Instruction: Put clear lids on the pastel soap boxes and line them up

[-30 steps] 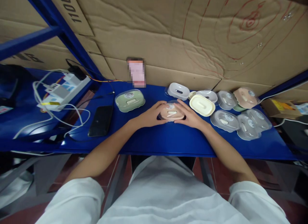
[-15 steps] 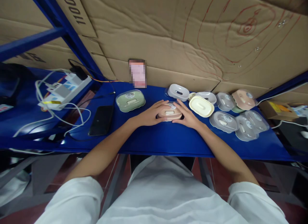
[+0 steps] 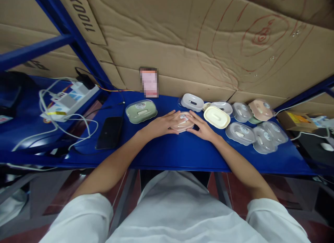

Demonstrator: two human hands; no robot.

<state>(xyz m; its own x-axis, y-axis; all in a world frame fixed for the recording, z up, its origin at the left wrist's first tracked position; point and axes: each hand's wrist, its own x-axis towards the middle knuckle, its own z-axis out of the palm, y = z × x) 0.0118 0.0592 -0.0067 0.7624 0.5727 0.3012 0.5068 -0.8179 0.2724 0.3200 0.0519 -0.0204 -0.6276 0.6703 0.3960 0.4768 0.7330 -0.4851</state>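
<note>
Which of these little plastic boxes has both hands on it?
The pinkish box in the middle, between the left hand and right hand. The other pinkish box, off to the right, has no hand on it.

Bench here is a glossy blue one. Black phone lying flat toward the left, green case near it, pink case around the middle, plus a bunch of clear-covered grey cases kinda crowding the right side.

Pink case: label seems partly covered.
</note>
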